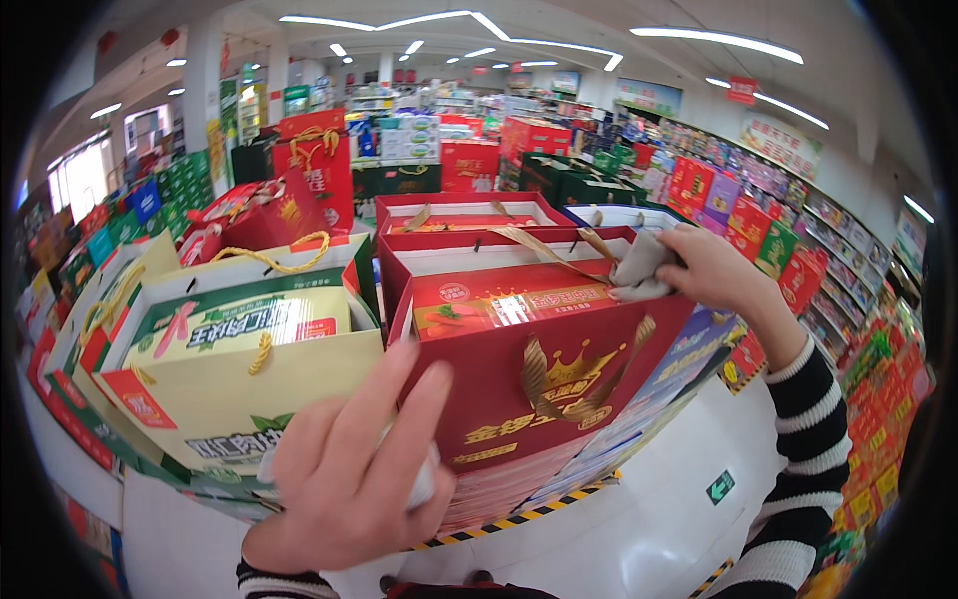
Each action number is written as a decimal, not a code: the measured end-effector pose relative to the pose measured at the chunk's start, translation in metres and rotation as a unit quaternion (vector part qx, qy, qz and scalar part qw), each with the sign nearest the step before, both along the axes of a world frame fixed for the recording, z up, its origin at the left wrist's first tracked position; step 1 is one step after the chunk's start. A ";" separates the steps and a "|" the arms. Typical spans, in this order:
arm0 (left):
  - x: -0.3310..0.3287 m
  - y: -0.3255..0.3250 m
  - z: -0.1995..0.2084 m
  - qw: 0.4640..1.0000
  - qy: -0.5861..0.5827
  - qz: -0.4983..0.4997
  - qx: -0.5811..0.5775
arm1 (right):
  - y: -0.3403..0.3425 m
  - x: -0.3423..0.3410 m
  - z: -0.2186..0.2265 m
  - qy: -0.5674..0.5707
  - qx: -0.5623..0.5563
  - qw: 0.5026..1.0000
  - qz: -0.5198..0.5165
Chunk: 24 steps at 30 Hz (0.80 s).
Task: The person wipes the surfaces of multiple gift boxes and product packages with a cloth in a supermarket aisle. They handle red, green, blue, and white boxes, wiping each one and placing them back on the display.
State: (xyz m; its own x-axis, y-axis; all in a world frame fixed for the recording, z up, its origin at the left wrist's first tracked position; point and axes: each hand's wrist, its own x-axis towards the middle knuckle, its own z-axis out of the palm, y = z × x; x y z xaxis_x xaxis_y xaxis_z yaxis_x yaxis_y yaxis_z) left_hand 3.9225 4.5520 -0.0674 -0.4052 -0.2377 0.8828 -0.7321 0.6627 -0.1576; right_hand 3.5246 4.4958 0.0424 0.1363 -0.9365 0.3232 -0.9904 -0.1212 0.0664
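Note:
A dark red gift bag (479, 384) stands open-topped before me, with a red box (519, 304) inside and gold ribbon handles (539, 374). My right hand (714, 265) pinches a crumpled grey cloth (644, 265) at the bag's right rim, over the box's end. At the bag's front left, my left hand (354, 474) is raised with its index and middle fingers stretched out. Something pale and cloth-like (425, 481) shows beneath its palm, mostly hidden by the hand. Left of it stands a cream and green gift bag (239, 384) with yellow rope handles and a box inside.
More red gift bags (469, 210) stand behind, and green-edged ones (100, 339) at the left. The bags rest on a stack of boxes (509, 499), with black-and-yellow tape (539, 511) along its foot. Stocked shelves (838, 240) line the right wall. White floor (689, 469) lies at the right.

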 end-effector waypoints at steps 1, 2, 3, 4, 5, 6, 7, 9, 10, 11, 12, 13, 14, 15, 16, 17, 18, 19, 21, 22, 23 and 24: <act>-0.017 -0.009 0.004 1.000 0.006 0.002 0.016 | 0.000 0.003 0.000 0.010 0.011 0.999 0.044; -0.031 -0.018 0.007 0.999 0.010 0.011 0.046 | 0.000 0.006 0.002 0.014 0.018 0.994 0.105; -0.039 -0.024 0.010 0.996 0.010 0.025 0.083 | 0.000 0.008 0.005 -0.015 0.030 0.992 0.120; -0.044 -0.028 0.011 0.997 0.003 0.037 0.068 | 0.000 0.009 0.009 -0.060 -0.038 0.991 0.118; -0.047 -0.031 0.010 0.997 -0.010 0.055 0.062 | 0.000 0.010 0.015 -0.113 -0.111 0.979 0.131; -0.048 -0.032 0.009 0.994 -0.031 0.076 0.074 | 0.001 0.010 0.019 -0.173 -0.171 0.958 0.155; -0.046 -0.030 0.006 0.998 -0.021 0.040 0.050 | 0.002 0.010 0.026 -0.191 -0.245 0.938 0.155; -0.041 -0.022 -0.003 0.999 -0.004 -0.032 0.010 | 0.001 0.019 0.031 -0.185 -0.330 0.897 0.228; -0.041 -0.021 -0.009 0.999 -0.010 -0.026 0.025 | 0.000 0.029 0.028 -0.249 -0.318 0.877 0.259; -0.041 -0.021 -0.014 1.000 -0.004 -0.027 0.010 | -0.001 0.042 0.026 -0.120 -0.317 0.882 0.326; -0.041 -0.021 -0.019 1.000 -0.003 -0.027 -0.007 | -0.004 0.058 0.022 -0.011 -0.310 0.876 0.369; -0.041 -0.024 -0.022 0.999 0.003 -0.031 -0.009 | -0.008 0.078 0.009 -0.023 -0.235 0.889 0.392; -0.042 -0.026 -0.025 0.999 0.004 -0.030 -0.016 | -0.015 0.100 -0.003 -0.013 -0.200 0.874 0.443; -0.042 -0.029 -0.026 0.999 0.005 -0.030 -0.022 | -0.027 0.123 -0.016 -0.008 -0.145 0.865 0.481; -0.042 -0.032 -0.027 0.999 0.002 -0.028 -0.021 | -0.041 0.148 -0.031 0.010 -0.103 0.856 0.507; -0.040 -0.034 -0.027 0.999 0.000 -0.032 -0.032 | -0.045 0.164 -0.042 -0.008 -0.027 0.865 0.501; -0.038 -0.034 -0.027 0.999 -0.004 -0.034 -0.032 | -0.054 0.174 -0.050 -0.058 0.018 0.872 0.485; -0.037 -0.034 -0.028 0.998 0.005 -0.038 -0.046 | -0.060 0.167 -0.050 -0.066 0.074 0.877 0.469; -0.035 -0.033 -0.031 0.998 -0.008 -0.042 -0.049 | -0.070 0.142 -0.044 -0.041 0.160 0.912 0.376; -0.035 -0.033 -0.033 0.998 -0.013 -0.039 -0.053 | -0.074 0.128 -0.043 -0.026 0.161 0.930 0.330; -0.033 -0.031 -0.033 0.998 -0.014 -0.039 -0.044 | -0.077 0.112 -0.042 -0.026 0.144 0.935 0.322; -0.032 -0.029 -0.033 0.999 -0.021 -0.034 -0.032 | -0.078 0.090 -0.036 0.041 0.146 0.959 0.240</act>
